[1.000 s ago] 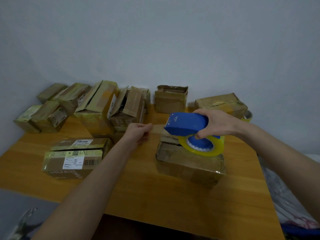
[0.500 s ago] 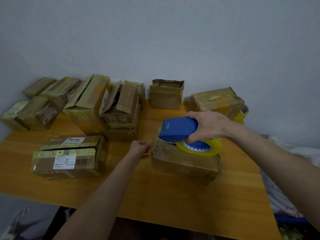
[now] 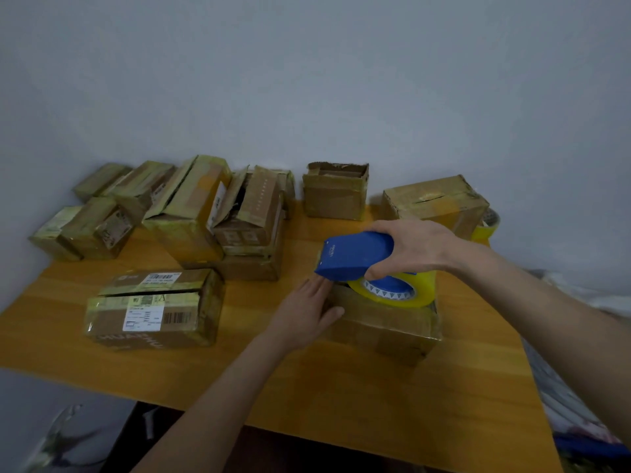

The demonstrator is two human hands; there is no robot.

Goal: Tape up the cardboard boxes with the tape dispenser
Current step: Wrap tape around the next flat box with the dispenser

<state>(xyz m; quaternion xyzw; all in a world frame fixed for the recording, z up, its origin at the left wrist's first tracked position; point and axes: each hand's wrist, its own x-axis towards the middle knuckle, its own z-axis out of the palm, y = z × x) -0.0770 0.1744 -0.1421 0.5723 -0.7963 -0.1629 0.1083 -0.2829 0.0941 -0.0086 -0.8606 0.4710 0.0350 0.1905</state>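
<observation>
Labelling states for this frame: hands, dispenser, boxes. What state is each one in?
front box: flaps closed
tape dispenser: set on the front box
right hand: grips the tape dispenser
left hand: flat, fingers straight, on the front box's left end
back middle box: top open
labelled box: flaps down

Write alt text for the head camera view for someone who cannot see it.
A person's right hand grips a blue tape dispenser on top of a cardboard box on a wooden table, while the left hand presses flat against the box's left end. Other boxes, some with open flaps, crowd the far side.
</observation>
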